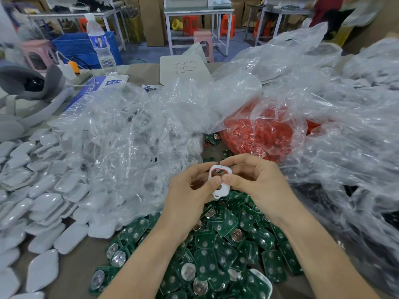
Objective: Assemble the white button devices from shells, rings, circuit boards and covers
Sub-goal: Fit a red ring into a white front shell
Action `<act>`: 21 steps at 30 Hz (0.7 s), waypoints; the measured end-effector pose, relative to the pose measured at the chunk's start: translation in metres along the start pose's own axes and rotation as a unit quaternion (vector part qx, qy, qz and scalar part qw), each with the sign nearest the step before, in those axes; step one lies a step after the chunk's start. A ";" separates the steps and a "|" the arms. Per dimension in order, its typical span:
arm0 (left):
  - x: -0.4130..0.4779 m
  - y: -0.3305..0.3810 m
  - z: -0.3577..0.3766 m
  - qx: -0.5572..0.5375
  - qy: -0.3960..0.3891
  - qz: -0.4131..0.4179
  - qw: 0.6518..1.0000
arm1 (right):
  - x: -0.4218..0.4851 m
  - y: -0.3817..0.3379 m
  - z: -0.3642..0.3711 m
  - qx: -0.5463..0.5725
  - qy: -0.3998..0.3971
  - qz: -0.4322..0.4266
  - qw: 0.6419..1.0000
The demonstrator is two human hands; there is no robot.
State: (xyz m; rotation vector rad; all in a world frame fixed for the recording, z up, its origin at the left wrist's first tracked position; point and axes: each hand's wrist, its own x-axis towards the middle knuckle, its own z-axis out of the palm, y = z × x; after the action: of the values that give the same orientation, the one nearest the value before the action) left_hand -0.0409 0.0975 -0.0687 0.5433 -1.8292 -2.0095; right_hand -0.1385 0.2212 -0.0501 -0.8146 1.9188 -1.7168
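My left hand (190, 190) and my right hand (254, 182) together hold a white shell (224, 186) above the table, thumbs pressed on its face. A red ring (218, 169) sits in the shell's upper opening. Below my hands lies a heap of green circuit boards (226, 251) with round coin cells. Rows of white covers (43, 197) spread over the left of the table. A clear bag of red rings (259, 134) lies just beyond my hands.
Crumpled clear plastic bags (140, 137) cover the middle and right of the table. A water bottle (100, 42) stands at the back left beside a grey headset (32, 83). A paper note (183, 67) lies at the far edge. Workbenches and stools stand behind.
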 end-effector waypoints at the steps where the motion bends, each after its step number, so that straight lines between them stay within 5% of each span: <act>1: 0.000 0.000 -0.001 0.006 0.003 -0.003 1.000 | 0.000 0.001 0.002 -0.021 0.003 -0.010 1.000; 5: 0.001 0.000 -0.001 0.028 0.012 0.001 1.000 | 0.000 0.003 0.003 -0.070 0.006 -0.020 0.997; 11: 0.001 0.006 -0.003 -0.031 0.000 -0.013 0.999 | 0.003 0.001 -0.005 0.043 -0.009 0.007 0.999; 21: 0.001 0.007 -0.003 0.006 0.038 0.007 0.999 | 0.005 -0.011 0.001 -0.044 -0.030 0.008 0.999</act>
State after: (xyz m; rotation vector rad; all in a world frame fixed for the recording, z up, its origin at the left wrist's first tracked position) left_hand -0.0403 0.0935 -0.0625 0.6020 -1.7962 -1.9425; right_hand -0.1397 0.2162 -0.0391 -0.8702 1.9681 -1.5892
